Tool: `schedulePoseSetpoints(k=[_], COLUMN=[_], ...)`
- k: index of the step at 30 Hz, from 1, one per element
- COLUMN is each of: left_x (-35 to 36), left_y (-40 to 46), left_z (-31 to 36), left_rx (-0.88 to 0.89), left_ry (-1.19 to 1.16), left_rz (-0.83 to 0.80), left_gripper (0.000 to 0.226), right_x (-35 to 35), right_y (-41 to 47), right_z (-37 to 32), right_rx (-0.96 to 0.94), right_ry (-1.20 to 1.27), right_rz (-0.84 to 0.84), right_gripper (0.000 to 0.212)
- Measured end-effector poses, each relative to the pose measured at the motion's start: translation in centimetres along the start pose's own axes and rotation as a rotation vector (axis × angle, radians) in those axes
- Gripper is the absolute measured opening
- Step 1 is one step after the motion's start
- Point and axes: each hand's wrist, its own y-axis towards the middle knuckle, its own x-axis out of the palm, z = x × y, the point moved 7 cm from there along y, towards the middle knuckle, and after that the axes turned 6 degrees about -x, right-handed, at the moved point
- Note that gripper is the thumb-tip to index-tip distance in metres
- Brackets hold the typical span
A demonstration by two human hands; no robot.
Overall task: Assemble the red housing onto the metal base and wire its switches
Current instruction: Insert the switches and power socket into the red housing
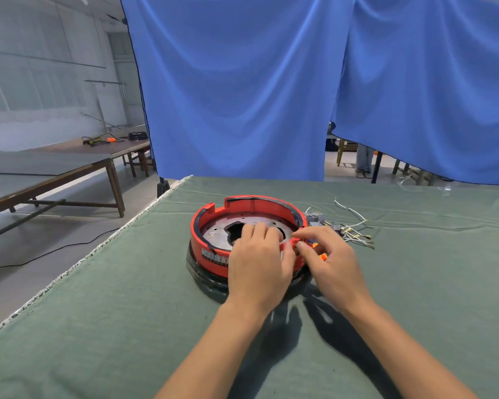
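A round red housing (pixel 211 246) sits around a metal base plate (pixel 216 233) with a dark hole in its middle, on a black ring. My left hand (pixel 257 263) lies over the housing's near rim, fingers curled down onto the plate and thumb against the rim. My right hand (pixel 332 263) is at the housing's right side, thumb and forefinger pinching at the red rim next to an orange switch (pixel 323 256). The near right part of the housing is hidden by both hands.
Loose white wires with metal terminals (pixel 357 234) and grey connectors (pixel 317 218) lie just right of the housing on the green cloth table (pixel 98 312). The table's left edge runs diagonally. Blue curtains (pixel 242 96) hang behind; wooden benches (pixel 55 174) stand at left.
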Motion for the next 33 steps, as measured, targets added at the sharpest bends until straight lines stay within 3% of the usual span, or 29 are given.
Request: schedulePoseSetpoints(k=[4, 6, 12, 18, 22, 29, 33], left_x=[1.1, 1.4, 1.5, 1.6, 1.6, 1.4, 0.9], left_y=[0.6, 0.7, 1.3, 2.0, 2.0, 1.9, 1.7], left_z=[-0.5, -0.5, -0.7, -1.7, -1.8, -1.8, -1.7], left_rx=[0.081, 0.115, 0.146, 0.061, 0.033, 0.000, -0.010], left_ry=[0.208, 0.230, 0.195, 0.026, 0.001, -0.030, -0.068], left_rz=[0.010, 0.041, 0.119, 0.074, 0.045, 0.011, 0.012], left_gripper=[0.038, 0.039, 0.039, 0.028, 0.028, 0.029, 0.026], right_x=[-2.7, -3.3, -2.6, -0.8, -0.3, -1.5, -2.0], right_y=[0.4, 0.7, 2.9, 5.3, 6.1, 5.2, 4.4], right_z=[2.8, 4.6, 8.9, 11.6, 12.2, 11.7, 10.9], right_rx=[0.157, 0.237, 0.329, 0.463, 0.514, 0.535, 0.509], right_ry=[-0.129, -0.212, -0.405, -0.493, -0.561, -0.541, -0.537], right_rz=[0.190, 0.208, 0.065, -0.081, -0.074, 0.116, 0.140], right_gripper=[0.021, 0.018, 0.011, 0.038, 0.049, 0.027, 0.023])
